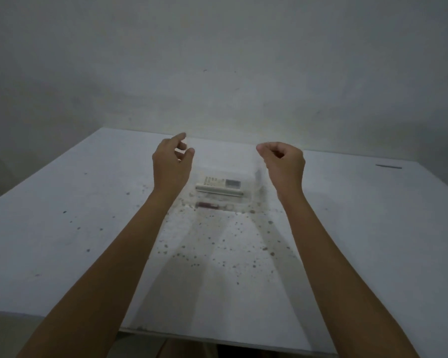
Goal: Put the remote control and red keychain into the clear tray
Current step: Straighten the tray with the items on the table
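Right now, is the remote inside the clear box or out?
Inside. The remote control lies within the clear tray's walls, beside the red keychain.

White table (88, 241), top speckled w/ dark spots, densest at ctr. Clear tray (254, 177) sits directly on it, ctr-far. Thin dark strip (388, 166) lies at far right, well apart from tray.

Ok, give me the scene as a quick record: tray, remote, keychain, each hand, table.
clear tray: on the table, between the two hands, hard to see
remote control: white, lying inside the tray
red keychain: at the tray's near edge, seemingly inside; blurred
left hand: raised by the tray, fingers loosely open, empty
right hand: raised by the tray, fingers curled, holds nothing visible
table: white, speckled with dark spots
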